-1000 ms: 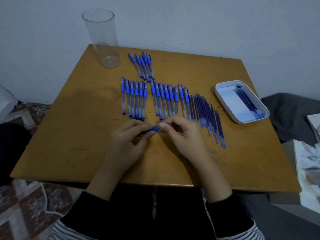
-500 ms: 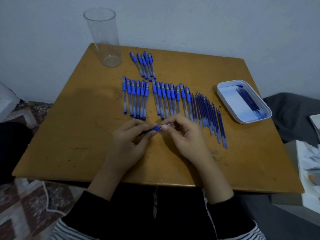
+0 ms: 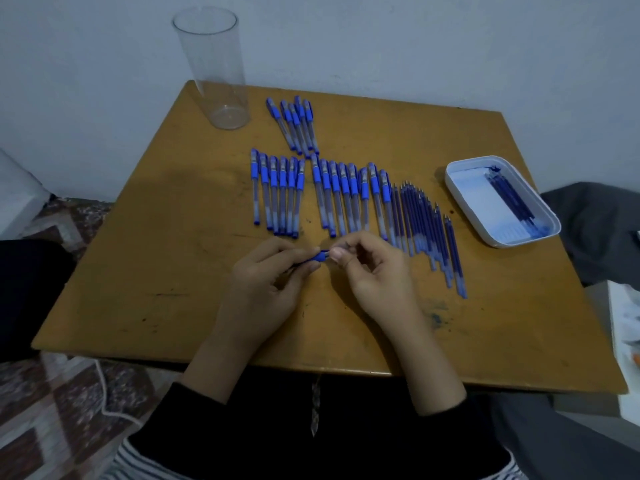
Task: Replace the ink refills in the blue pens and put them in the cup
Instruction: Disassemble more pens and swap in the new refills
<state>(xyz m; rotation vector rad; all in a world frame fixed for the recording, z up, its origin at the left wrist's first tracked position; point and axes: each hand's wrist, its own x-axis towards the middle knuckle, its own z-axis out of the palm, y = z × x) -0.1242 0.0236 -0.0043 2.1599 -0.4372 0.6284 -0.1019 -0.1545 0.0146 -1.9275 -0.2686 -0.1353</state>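
My left hand (image 3: pixel 266 282) grips a blue pen (image 3: pixel 317 256) over the middle of the wooden table (image 3: pixel 166 271). Only the pen's blue grip end shows past my fingers. My right hand (image 3: pixel 375 271) pinches that pen's tip end with thumb and forefinger. Behind my hands lie rows of blue pens (image 3: pixel 332 195), with a smaller group of pens (image 3: pixel 294 124) further back. A fan of loose blue refills (image 3: pixel 426 230) lies to the right of the rows. The clear plastic cup (image 3: pixel 216 71) stands empty at the far left corner.
A white tray (image 3: pixel 464 199) holding a few dark blue refills sits at the table's right side. The wall runs right behind the table. Grey fabric and papers lie off the right edge, a patterned rug on the floor to the left.
Both hands stay together on the same pen; my right fingertips have shifted slightly at its tip. The camera has tilted a little.
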